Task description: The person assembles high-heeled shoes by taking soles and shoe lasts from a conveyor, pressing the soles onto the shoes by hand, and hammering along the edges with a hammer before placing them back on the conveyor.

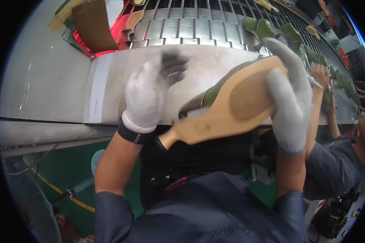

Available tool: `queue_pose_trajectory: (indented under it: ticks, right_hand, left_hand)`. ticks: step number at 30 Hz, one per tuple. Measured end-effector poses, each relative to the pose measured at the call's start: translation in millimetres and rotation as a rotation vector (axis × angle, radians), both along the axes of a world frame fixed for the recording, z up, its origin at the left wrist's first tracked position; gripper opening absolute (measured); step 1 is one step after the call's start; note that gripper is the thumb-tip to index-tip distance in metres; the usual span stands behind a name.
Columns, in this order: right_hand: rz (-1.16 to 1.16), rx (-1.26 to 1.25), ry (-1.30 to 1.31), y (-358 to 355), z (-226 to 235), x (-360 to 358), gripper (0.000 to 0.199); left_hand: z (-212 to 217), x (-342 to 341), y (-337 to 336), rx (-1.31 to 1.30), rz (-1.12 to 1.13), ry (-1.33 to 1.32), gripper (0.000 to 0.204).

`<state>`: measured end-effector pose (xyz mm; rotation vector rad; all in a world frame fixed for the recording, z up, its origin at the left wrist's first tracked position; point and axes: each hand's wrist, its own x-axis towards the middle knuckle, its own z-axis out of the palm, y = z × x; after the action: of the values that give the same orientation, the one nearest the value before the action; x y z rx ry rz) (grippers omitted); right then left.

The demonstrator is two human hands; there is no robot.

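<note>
My right hand (290,105), in a white knit glove, grips a green high-heeled shoe (231,107) by its front part. Its tan sole faces up toward me, with the thumb pressed on it and the fingers round the far side. The heel, with a dark tip, points to the lower left. Part of the green upper shows behind the sole. My left hand (148,89), gloved in white with a grey palm side, is raised left of the shoe, apart from it. Its fingers are blurred but look stretched out, with nothing in them.
Beyond the pale metal ledge (109,83) runs a slatted metal conveyor (186,30). Several green shoes (265,29) lie along its right side. A brown panel (94,26) hangs by a red glow. At right, a co-worker's hand (320,76) reaches to the line. A fan (32,206) stands lower left.
</note>
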<state>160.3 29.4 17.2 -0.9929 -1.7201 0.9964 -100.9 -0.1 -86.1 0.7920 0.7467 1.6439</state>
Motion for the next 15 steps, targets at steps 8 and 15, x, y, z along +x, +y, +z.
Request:
queue_pose_trajectory:
  ticks: [8,15]
  right_hand:
    - [0.075,-0.593,0.491,-49,-119,3,0.043]
    - [0.176,0.168,-0.292,-17,-60,-17,0.042]
  left_hand:
    - [-47,-15,21,0.073,0.272,0.120,0.035]
    - [-9,3,19,0.160,0.093,0.689,0.023]
